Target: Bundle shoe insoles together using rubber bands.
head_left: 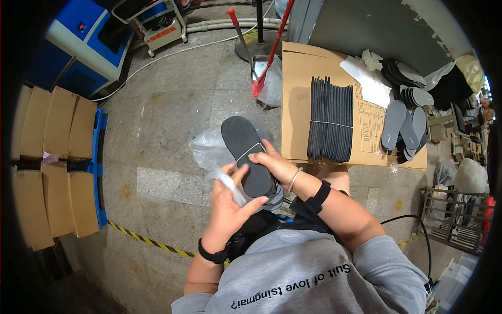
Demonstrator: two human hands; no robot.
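Note:
A bundle of dark grey insoles (242,137) is tilted in front of my body, with a thin pale band around its middle. My right hand (275,166) grips it from the right side, thumb across the top insole near the band. My left hand (226,206) is at the lower left of the bundle, fingers curled on a crumpled strip of clear plastic film (228,184). The left thumb reaches toward the bundle's lower end. Behind the bundle, a clear plastic bag (208,148) spreads out to the left; whether it joins the film is unclear.
On a cardboard-covered surface (295,68) at right stand a banded row of black insoles (330,123), loose grey insoles (402,125) and a white paper sheet (368,81). Cardboard boxes (55,123) on a blue pallet (98,170) are at left. A red broom (269,63) stands ahead.

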